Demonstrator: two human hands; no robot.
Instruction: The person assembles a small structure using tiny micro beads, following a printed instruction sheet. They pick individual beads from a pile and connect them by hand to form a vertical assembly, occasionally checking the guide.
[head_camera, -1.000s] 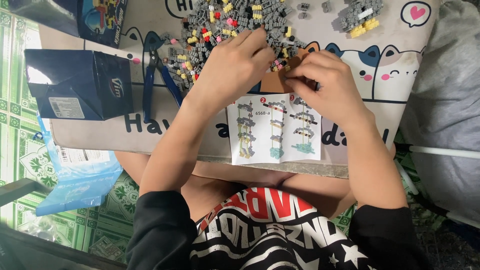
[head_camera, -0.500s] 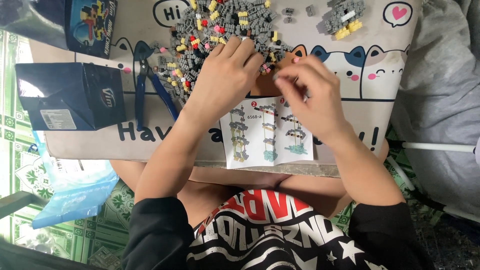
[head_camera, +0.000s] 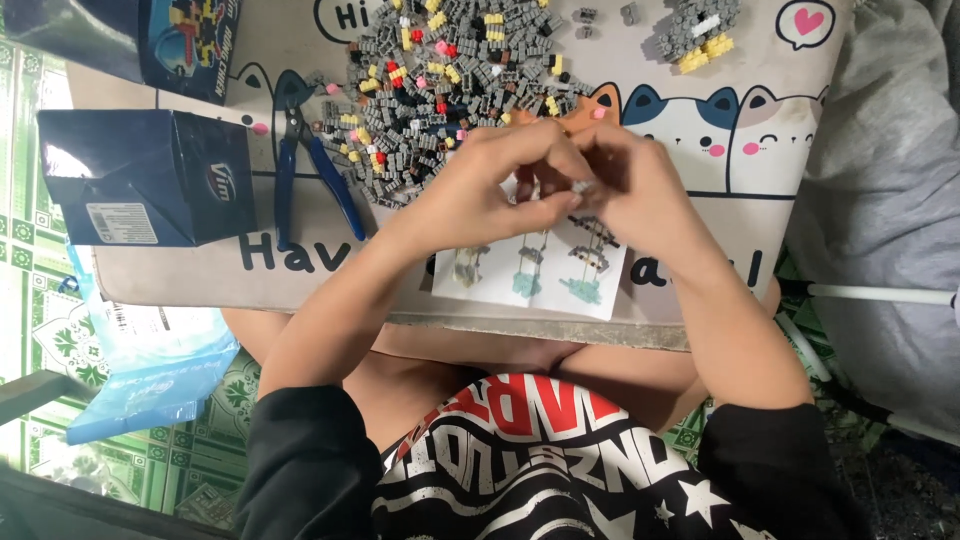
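While both hands meet over the tray (head_camera: 700, 290), the left hand (head_camera: 480, 190) and right hand (head_camera: 640, 195) pinch together on a tiny grey brick piece (head_camera: 583, 186), fingertips closed tight around it; most of it is hidden between the fingers, so I cannot tell whether it is one brick or several joined. It sits just above the tray, over the top edge of the instruction sheet (head_camera: 530, 270).

By the look of things, the build is in its early or middle part. A small grey and yellow assembly (head_camera: 700, 30) stands finished or half-finished at the far right of the tray, but the loose pile (head_camera: 440, 80) at the tray's far middle is large, grey mostly, with yellow, red and pink bits, so much seems left to fit.

Blue-handled pliers (head_camera: 305, 160) lie on the tray left of the pile. A dark blue box (head_camera: 145, 175) rests at the tray's left edge, another box (head_camera: 190, 40) beyond it.

The tray is a beige lap board printed with cartoon cats, resting across the person's knees. Left of the tray lie a blue plastic bag (head_camera: 150, 370) and green patterned floor (head_camera: 30, 300); right of it, grey cloth (head_camera: 880, 200).
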